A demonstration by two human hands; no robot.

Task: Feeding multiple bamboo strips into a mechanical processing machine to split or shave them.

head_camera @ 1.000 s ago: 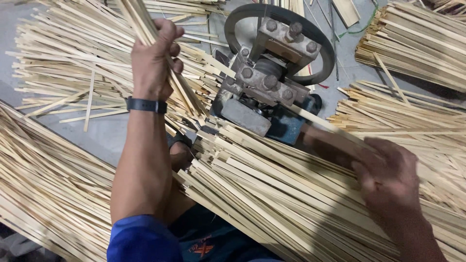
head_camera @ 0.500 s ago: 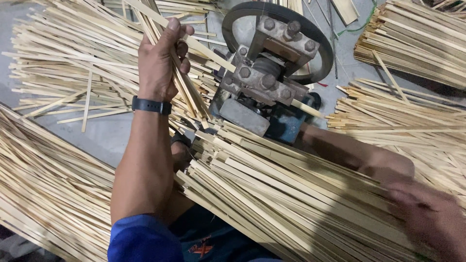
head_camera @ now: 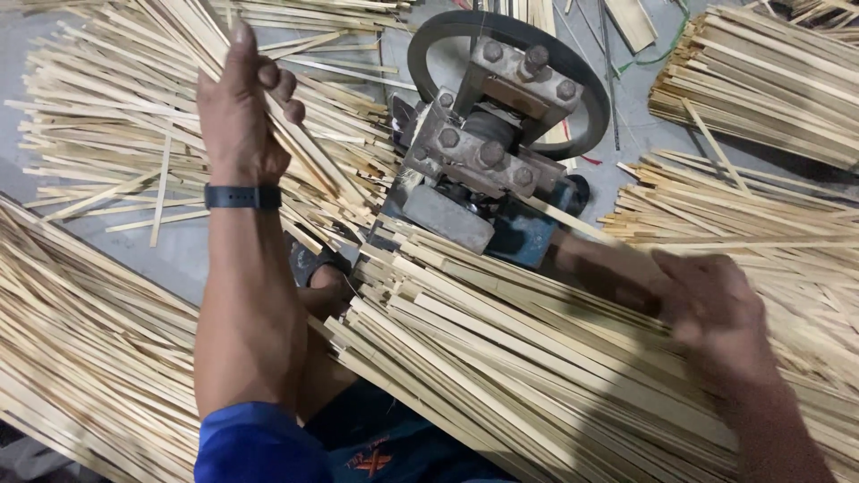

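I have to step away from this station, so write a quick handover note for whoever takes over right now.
Left hand: raised, closed on a few bamboo strips over the far pile.
Right hand: blurred, on a strip by the lap stack; grip unclear.
Machine: grey, bolted, with a dark wheel, straight ahead; one strip pokes out on its right.
Done: stacks lie sorted on the right.
Left: loose strips on the floor, left and far.

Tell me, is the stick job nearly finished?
Not nearly, it seems. Done: a loose pile of thin strips lies beyond the machine. In hand: the left hand grips strips there; the right hand rests on one strip at the machine. Left: a thick stack on the lap.
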